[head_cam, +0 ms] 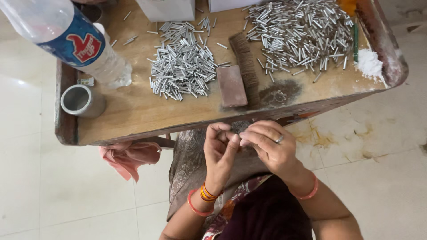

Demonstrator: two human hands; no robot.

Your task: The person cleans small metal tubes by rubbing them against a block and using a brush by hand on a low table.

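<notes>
Both hands are up close together just off the near edge of the worktop point(133, 113), over the person's lap. Left hand point(221, 149): fingers curled in, thumb and fingertips pinched toward the right hand. Right hand point(269, 146): fingers curled too, fingertips meeting the left's, ring on one finger. Whatever is pinched between them is tiny and mostly hidden by the fingers; can't tell what it is, only that both hands are closed on the same spot, touching each other. Orange and red bangles on both wrists.

On the worktop:
- small pile of short metal tubes point(182, 66), centre-left, well apart from the hands
- larger pile of the same tubes point(300, 35), upper right
- brush with a reddish wooden back point(231, 86) lying flat between the two piles, bristles toward the right; nearest worktop item to the hands
- dark grey powder smudge point(280, 93) just beside the brush
- white powder heap point(369, 64) at the right edge, green stick point(355, 42) beside it
- metal cup point(82, 101) on its side at the left edge, open end facing the camera
- clear plastic bottle with blue label point(66, 38), upper left, near the cup

Pink cloth point(129, 158) hangs under the worktop's near edge, left of the hands. Floor is pale tile.
</notes>
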